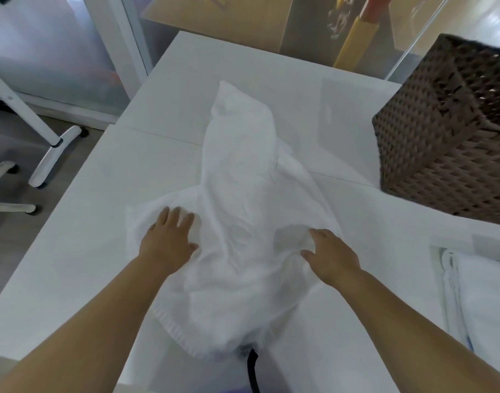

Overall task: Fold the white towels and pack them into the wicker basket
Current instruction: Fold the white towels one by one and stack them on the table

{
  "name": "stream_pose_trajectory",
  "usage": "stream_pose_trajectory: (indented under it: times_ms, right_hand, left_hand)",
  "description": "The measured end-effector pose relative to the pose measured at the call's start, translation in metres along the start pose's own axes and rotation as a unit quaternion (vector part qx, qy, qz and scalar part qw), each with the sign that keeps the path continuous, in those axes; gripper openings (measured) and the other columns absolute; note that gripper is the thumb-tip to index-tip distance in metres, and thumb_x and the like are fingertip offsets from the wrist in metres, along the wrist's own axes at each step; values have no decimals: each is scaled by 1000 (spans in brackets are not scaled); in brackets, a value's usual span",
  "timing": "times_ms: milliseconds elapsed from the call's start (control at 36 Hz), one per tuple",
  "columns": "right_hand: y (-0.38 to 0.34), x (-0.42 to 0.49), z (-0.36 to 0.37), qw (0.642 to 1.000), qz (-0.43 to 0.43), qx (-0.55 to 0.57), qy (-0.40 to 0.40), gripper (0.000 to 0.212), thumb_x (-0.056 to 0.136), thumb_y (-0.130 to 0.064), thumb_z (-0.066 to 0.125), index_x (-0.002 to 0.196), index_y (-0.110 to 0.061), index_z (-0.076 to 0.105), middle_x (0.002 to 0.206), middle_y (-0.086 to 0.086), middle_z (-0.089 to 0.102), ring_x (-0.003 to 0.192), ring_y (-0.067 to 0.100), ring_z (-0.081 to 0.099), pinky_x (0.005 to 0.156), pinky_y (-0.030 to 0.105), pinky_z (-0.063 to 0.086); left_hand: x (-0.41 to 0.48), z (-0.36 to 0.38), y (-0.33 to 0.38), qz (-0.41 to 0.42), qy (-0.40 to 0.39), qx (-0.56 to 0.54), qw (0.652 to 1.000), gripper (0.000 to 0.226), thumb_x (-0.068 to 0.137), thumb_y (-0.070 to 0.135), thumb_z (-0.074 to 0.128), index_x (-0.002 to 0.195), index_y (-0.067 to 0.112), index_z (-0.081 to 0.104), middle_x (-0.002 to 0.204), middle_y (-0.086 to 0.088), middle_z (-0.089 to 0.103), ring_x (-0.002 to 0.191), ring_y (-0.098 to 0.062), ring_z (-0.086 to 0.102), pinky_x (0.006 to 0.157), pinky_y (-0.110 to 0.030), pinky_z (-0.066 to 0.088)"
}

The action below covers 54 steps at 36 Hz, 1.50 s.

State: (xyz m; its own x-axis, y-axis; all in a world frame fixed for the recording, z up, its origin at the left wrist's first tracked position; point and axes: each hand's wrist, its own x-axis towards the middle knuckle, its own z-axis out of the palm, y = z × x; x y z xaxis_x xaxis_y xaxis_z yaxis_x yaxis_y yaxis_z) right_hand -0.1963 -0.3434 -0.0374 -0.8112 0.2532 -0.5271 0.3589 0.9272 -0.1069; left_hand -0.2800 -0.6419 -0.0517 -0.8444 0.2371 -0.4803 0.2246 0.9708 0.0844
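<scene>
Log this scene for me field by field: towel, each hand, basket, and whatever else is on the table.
towel: white, crumpled, not yet folded, mid-table
left hand: flat on the towel, fingers straight
right hand: on the towel; grip unclear
basket: brown wicker, on the table's far right; inside mostly hidden
folded towels: white, at the right edge
table: white

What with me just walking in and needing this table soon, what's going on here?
A person is working on a crumpled white towel lying on the white table. The left hand rests flat on its left part. The right hand presses into the cloth on the right; whether it grips is unclear. The towel is not yet folded. The wicker basket stands at the far right, and more white towels lie nearer.
</scene>
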Motion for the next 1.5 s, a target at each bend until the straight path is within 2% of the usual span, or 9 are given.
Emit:
stream_pose_trajectory:
  times_ms: [111,250,389,611,750,917,1139,1306,1500]
  right_hand:
    - [-14,7,8,996,-34,21,-76,73,96,-49,43,153,-24,4,161,0,-5,147,22,5,117,38,17]
    - [-16,18,22,993,-13,-4,-114,77,96,-50,42,152,-25,-5,157,5,-23,146,29,-11,118,46,14]
    - [-16,29,27,996,2,-35,-77,82,94,-51,45,151,-24,-8,157,6,-25,146,33,-11,115,52,20]
    - [-15,33,18,999,-7,-12,-35,72,96,-44,47,152,-20,8,160,7,-7,147,30,0,116,44,20]
    - [-8,34,12,1000,12,15,2,71,98,-36,46,153,-17,4,160,5,-7,147,24,-1,114,40,22]
    - [-1,43,7,999,9,25,-29,85,95,-35,54,152,-15,-7,159,2,-16,147,21,-5,116,35,15]
    - [4,43,4,999,-43,-7,23,63,97,-33,49,151,-17,19,158,-2,18,143,20,21,112,36,29]
    - [1,49,2,995,-56,-33,82,38,99,-31,45,133,-15,48,134,0,45,116,22,49,91,34,43]
    - [-4,65,5,996,-34,-8,82,28,98,-21,48,121,-12,59,121,5,53,104,26,55,89,35,45]
  left_hand:
    - [7,11,-8,28,-83,10,996,75,94,56,38,149,38,-9,156,9,-21,146,-19,-9,114,-44,25]
    - [-9,11,-23,-66,-74,31,995,69,95,58,29,151,29,1,159,0,7,137,-25,33,97,-42,43]
    - [-33,8,-38,-143,-61,50,987,52,97,49,36,135,14,42,122,-6,57,108,-26,59,76,-32,42]
    - [-25,-8,-19,-104,-37,62,992,35,98,39,35,114,19,59,112,0,61,103,-22,60,74,-30,41]
    - [17,-12,-1,6,47,-3,999,43,100,34,34,141,21,33,144,-1,36,133,-24,33,92,-39,43]
    - [58,-10,6,62,-34,36,997,65,99,49,28,151,27,-2,159,4,-10,146,-24,-6,115,-39,19]
    - [50,-29,4,4,10,84,996,31,100,33,29,115,23,55,91,-2,61,87,-25,62,68,-29,42]
    - [53,-28,-1,12,-1,91,996,49,97,42,39,142,26,28,121,-3,56,109,-24,55,73,-33,45]
    - [67,-21,-12,94,-20,6,995,56,99,29,43,150,29,19,158,13,8,146,-10,7,113,-29,21]
